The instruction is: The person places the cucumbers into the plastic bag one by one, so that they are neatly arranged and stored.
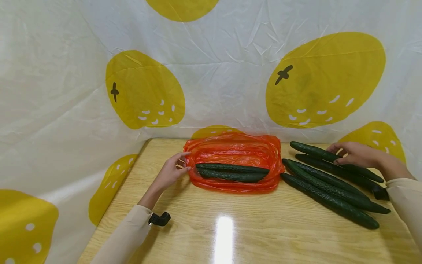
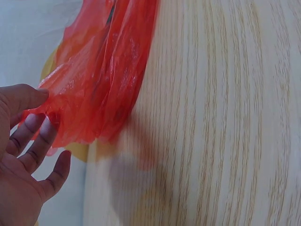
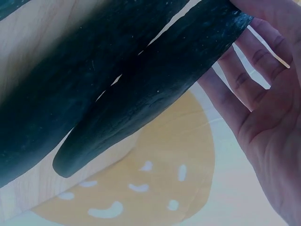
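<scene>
A red plastic bag (image 1: 230,187) lies on the table with its mouth spread. Inside it two dark green cucumbers (image 1: 232,173) rest side by side. At the bag's left end, my left hand (image 1: 169,172) holds the rim, thumb on one side and some fingertips showing through the thin plastic in the left wrist view. To the right of the bag, my right hand (image 1: 361,156) grips the rearmost cucumber (image 1: 310,149), with the thumb on its near side and fingers at its far side. Several other cucumbers (image 1: 333,198) lie slanted just in front of that one.
The wooden table (image 1: 191,234) meets a hanging white cloth (image 1: 227,91) with yellow fruit prints at its back and left. Near the front middle, a bright light reflection falls on the tabletop. A black wrist device (image 1: 160,219) sits at the left cuff.
</scene>
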Demonstrator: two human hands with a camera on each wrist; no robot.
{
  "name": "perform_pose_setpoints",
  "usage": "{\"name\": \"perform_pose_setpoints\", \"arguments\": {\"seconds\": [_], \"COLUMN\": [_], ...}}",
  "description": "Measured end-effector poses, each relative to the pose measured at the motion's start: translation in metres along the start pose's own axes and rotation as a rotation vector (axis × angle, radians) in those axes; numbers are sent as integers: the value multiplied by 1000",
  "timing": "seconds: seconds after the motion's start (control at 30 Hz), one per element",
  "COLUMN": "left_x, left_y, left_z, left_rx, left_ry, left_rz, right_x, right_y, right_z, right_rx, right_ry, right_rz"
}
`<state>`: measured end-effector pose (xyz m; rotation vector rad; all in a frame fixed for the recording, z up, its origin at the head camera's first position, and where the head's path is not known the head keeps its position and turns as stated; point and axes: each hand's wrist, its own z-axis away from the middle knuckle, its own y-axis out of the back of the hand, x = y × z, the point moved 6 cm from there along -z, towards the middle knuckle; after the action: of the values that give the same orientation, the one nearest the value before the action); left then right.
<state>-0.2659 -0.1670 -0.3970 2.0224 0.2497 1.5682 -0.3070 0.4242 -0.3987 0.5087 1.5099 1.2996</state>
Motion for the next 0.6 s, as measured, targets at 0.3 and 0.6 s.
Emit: {"name": "perform_pose_setpoints", "arguments": {"seconds": [0.3, 0.6], "left_x": [1, 1], "left_y": [1, 0], "left_z": [0, -1], "left_rx": [1, -4], "left_ry": [6, 0], "left_rz": [-3, 2], "right_x": [-16, -48], "right_y": [10, 17], "right_z": [0, -1], "right_rx": [63, 92], "right_ry": [38, 114], "right_rz": [-1, 6]}}
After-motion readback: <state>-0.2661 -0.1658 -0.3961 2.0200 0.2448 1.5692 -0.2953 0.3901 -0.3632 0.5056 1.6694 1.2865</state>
